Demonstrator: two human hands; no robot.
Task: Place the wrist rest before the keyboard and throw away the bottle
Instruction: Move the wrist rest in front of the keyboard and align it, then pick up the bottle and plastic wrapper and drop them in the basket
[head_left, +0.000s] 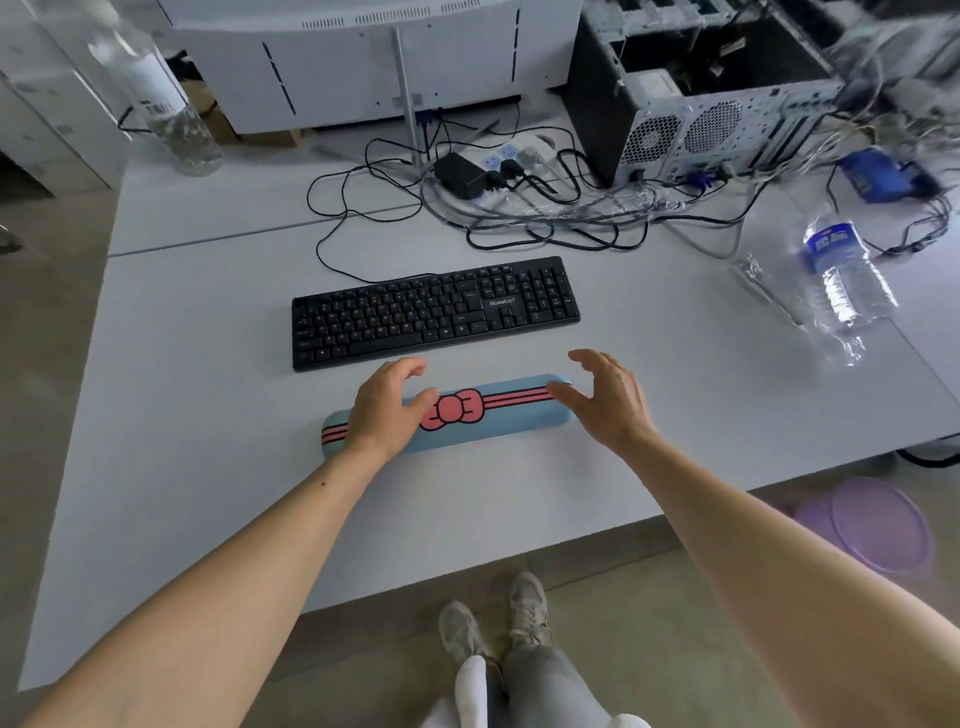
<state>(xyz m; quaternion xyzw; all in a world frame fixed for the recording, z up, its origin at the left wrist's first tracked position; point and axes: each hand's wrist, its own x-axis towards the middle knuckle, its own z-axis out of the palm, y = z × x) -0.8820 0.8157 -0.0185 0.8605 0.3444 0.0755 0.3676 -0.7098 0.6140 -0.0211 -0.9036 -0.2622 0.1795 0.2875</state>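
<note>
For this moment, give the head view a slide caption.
Both hands over the wrist rest before the keyboard; bottle untouched.

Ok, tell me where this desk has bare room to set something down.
Bare desk lies left of the keyboard and along the near edge below the wrist rest. There is also room between the keyboard and the bottle. Behind the keyboard it is crowded: cables, power strip, computer case.

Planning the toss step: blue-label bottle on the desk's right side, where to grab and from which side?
Take the blue-label bottle around its ribbed body just below the label, with the right hand, coming from its near left side. It stands roughly upright and its near left is open desk, while cables crowd behind it. It looks thin-walled, so probably squeeze lightly.
</note>
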